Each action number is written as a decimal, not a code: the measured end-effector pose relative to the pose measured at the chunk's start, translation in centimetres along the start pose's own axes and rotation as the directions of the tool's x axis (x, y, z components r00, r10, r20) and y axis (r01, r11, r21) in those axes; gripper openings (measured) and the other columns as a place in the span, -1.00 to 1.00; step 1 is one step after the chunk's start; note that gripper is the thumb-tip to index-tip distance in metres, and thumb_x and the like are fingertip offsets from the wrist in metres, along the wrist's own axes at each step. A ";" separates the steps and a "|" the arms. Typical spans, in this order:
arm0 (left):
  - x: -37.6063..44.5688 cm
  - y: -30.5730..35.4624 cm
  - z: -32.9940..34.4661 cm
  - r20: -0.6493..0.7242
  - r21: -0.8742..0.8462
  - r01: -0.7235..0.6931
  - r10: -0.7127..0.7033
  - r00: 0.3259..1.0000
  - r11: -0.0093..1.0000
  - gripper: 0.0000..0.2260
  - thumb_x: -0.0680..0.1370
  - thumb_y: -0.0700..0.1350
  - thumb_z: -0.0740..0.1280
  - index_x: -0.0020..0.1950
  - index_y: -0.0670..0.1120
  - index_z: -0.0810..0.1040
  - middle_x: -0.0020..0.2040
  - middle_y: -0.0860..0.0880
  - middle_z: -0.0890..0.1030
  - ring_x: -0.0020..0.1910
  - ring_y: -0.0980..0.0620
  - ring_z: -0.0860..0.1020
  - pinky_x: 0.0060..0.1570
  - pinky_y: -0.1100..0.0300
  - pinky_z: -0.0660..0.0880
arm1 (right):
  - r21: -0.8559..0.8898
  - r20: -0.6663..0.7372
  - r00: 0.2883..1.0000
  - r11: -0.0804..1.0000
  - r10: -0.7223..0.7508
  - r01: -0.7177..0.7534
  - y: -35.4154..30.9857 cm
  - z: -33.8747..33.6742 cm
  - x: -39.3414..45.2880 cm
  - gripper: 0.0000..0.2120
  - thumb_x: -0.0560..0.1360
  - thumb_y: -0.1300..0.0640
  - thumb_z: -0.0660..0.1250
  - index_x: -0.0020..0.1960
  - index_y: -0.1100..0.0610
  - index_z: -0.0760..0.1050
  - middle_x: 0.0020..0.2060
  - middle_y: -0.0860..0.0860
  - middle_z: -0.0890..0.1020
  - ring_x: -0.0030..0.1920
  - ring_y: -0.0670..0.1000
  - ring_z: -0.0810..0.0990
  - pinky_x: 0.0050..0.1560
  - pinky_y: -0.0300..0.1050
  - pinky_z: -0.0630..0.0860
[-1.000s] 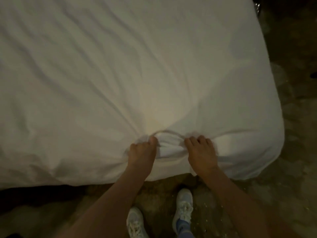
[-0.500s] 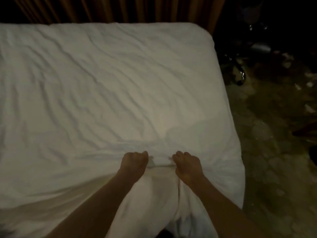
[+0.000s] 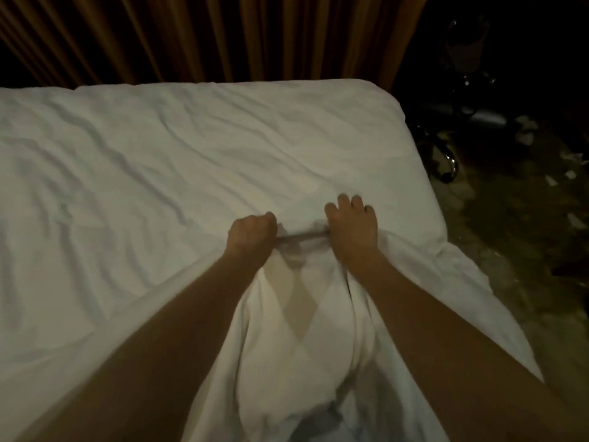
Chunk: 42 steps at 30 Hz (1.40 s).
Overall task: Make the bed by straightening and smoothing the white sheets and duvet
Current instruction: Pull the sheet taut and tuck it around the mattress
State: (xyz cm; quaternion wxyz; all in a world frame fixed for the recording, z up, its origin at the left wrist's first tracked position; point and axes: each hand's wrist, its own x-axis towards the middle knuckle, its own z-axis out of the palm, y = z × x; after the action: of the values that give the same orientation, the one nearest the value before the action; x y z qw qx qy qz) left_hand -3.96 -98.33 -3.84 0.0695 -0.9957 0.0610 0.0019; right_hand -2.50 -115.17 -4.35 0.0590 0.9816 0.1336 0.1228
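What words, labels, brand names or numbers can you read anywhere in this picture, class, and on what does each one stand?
None can be read.
The white duvet, gripped by the left hand and the right hand, is plain.
The brown curtain is plain.
The scraps on the floor are too small and dim to tell.

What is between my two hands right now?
In the head view, a short taut band of the white duvet stretches between the left hand and the right hand.

Both hands grip the white duvet's (image 3: 191,161) near edge side by side, the left hand (image 3: 251,232) fisted, the right hand (image 3: 352,229) just beside it, brown curtains (image 3: 207,36) hanging well beyond them.
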 end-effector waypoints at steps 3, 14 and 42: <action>2.0 0.2 4.9 0.145 -0.044 -0.042 0.048 0.988 0.998 -0.81 0.58 -0.18 0.11 0.16 -0.14 0.39 0.06 -0.10 0.60 0.06 -0.12 0.58 -0.05 0.10 0.46 | 0.005 0.183 0.982 0.999 0.037 -0.038 -0.8 4.4 -0.8 -0.84 0.43 0.26 0.26 -0.02 0.13 0.53 -0.03 0.11 0.54 -0.01 0.16 0.52 -0.07 -0.02 0.42; 2.7 2.2 14.2 0.360 -0.152 0.095 -0.034 0.932 0.984 -0.81 0.57 -0.17 0.14 0.18 -0.10 0.32 0.08 -0.09 0.55 0.07 -0.13 0.57 -0.01 0.06 0.46 | 0.050 0.428 0.902 0.995 0.057 -0.086 -2.3 13.8 -3.0 -0.77 0.42 0.16 0.28 0.08 0.07 0.49 0.00 0.07 0.52 0.04 0.13 0.48 0.08 -0.01 0.37; -13.4 14.7 17.3 0.457 0.148 -0.157 0.074 0.886 0.976 -0.66 0.42 0.00 0.29 0.16 -0.04 0.57 0.00 -0.05 0.60 -0.07 -0.12 0.58 -0.10 -0.11 0.54 | 0.111 0.725 0.685 0.969 0.073 -0.220 2.1 14.3 -27.6 0.23 -0.08 -0.47 0.44 0.40 0.21 0.30 0.20 0.33 0.52 0.12 0.35 0.55 0.02 0.48 0.39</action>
State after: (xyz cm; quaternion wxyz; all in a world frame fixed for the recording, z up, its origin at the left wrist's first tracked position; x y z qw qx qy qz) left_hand -18.99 -108.77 -22.87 0.1714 -0.9524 0.1026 0.2304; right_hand -24.05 -126.01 -24.04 0.0028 0.9603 0.0319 -0.2772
